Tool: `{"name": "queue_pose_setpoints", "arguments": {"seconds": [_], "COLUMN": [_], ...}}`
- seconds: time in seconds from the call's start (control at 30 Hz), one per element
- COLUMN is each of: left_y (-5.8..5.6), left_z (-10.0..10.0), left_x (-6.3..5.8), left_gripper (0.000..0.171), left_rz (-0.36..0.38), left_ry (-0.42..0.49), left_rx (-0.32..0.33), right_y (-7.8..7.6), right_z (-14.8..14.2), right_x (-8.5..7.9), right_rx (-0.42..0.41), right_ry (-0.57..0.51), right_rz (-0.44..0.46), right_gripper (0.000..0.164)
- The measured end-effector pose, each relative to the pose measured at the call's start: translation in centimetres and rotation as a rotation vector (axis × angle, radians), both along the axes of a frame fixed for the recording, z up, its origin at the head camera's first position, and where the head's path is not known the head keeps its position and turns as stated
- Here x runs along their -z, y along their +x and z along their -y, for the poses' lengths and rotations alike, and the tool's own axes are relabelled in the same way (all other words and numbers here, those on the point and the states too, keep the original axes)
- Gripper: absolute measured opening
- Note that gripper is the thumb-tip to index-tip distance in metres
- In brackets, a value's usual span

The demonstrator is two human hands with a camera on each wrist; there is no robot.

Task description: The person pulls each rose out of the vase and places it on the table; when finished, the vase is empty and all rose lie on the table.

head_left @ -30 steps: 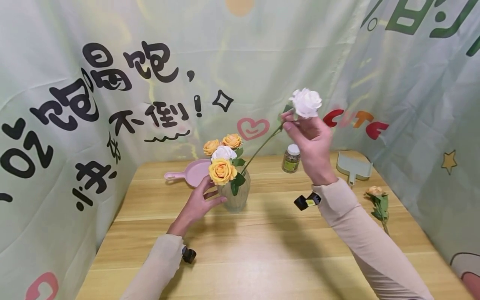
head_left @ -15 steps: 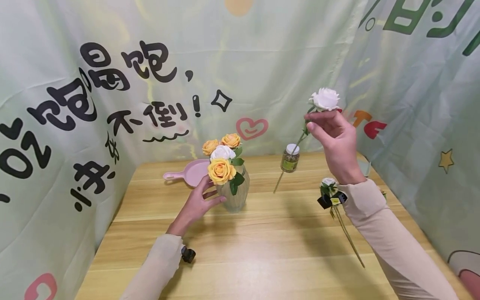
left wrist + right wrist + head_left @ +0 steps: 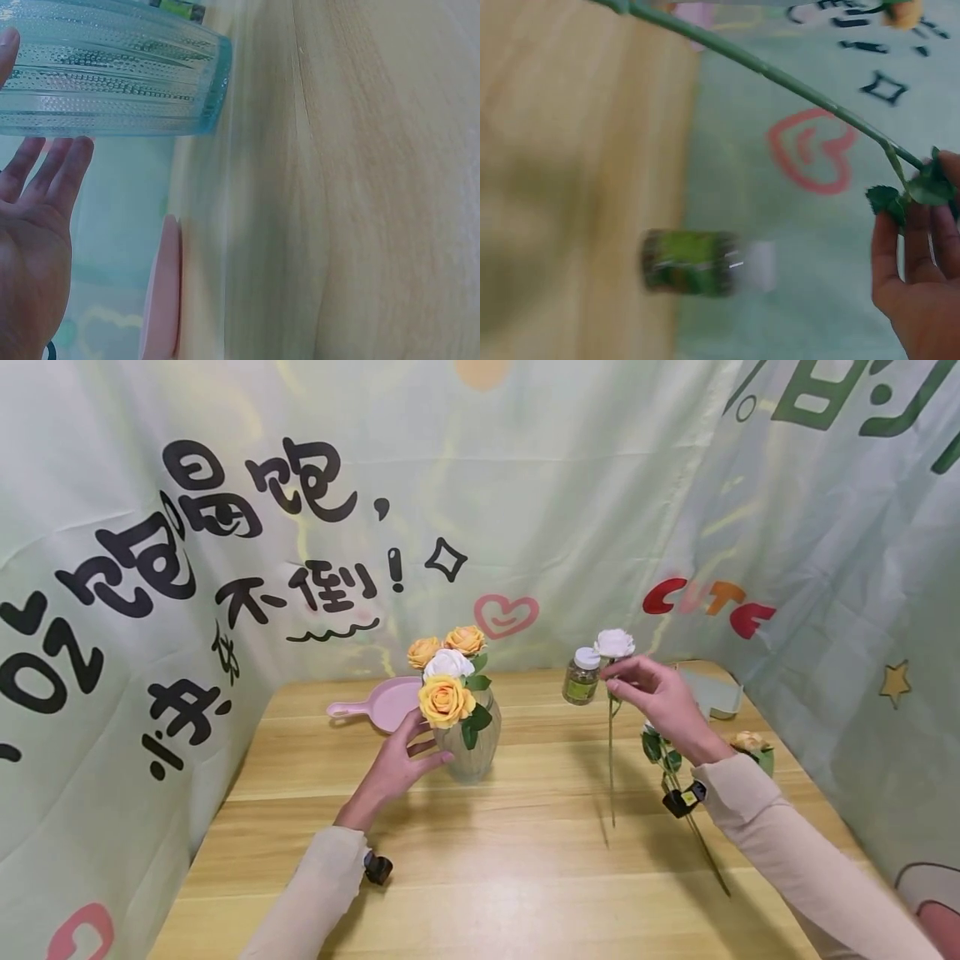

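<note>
A clear ribbed glass vase [image 3: 480, 752] stands upright, holding several yellow-orange roses [image 3: 446, 702] and a white rose [image 3: 448, 666]. My left hand [image 3: 401, 768] holds the vase at its left side, thumb in front; the left wrist view shows my fingertips against the textured glass [image 3: 112, 82]. To the right, my right hand [image 3: 667, 702] pinches a single white rose [image 3: 614, 643] just under its bloom. Its stem [image 3: 612, 768] hangs nearly straight down over the table. In the right wrist view, green leaves [image 3: 930, 187] sit between my fingers, and the bloom is out of sight.
A pink pan [image 3: 393, 704] lies behind the vase. A white-lidded jar [image 3: 581, 677] stands behind the held rose. Under my right forearm lie a rose with long stems [image 3: 705, 852] and a peach rose [image 3: 750, 742]. A pale dustpan-like tray [image 3: 716, 693] is at the back right.
My right hand has carried the white rose away from the vase to the right, then lowered it. The stem has swung from slanting to nearly vertical. My left hand stays at the vase.
</note>
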State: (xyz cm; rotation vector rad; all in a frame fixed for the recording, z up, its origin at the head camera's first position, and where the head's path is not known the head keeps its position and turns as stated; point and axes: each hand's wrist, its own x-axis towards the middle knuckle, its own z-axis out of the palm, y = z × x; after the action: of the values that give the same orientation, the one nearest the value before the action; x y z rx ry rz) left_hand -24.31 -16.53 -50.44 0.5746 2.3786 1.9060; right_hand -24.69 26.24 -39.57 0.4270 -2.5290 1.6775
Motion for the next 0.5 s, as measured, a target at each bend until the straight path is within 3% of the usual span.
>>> {"name": "queue_pose_setpoints", "arguments": {"seconds": [0.23,0.5], "left_y": [0.0,0.0], "left_z": [-0.1,-0.1], "left_x": [0.0,-0.1], "left_gripper": [0.091,0.091], "left_rz": [0.007,0.008], "left_ry": [0.01,0.007], "left_rx": [0.006,-0.004], "right_y": [-0.2,0.0], "right_z": [-1.9,-2.9], "right_x": [4.6,8.4], "right_rx": [-0.069,-0.059], "right_ry": [0.122,0.131], "right_rz": [0.134,0.202], "right_gripper": [0.033,0.037]}}
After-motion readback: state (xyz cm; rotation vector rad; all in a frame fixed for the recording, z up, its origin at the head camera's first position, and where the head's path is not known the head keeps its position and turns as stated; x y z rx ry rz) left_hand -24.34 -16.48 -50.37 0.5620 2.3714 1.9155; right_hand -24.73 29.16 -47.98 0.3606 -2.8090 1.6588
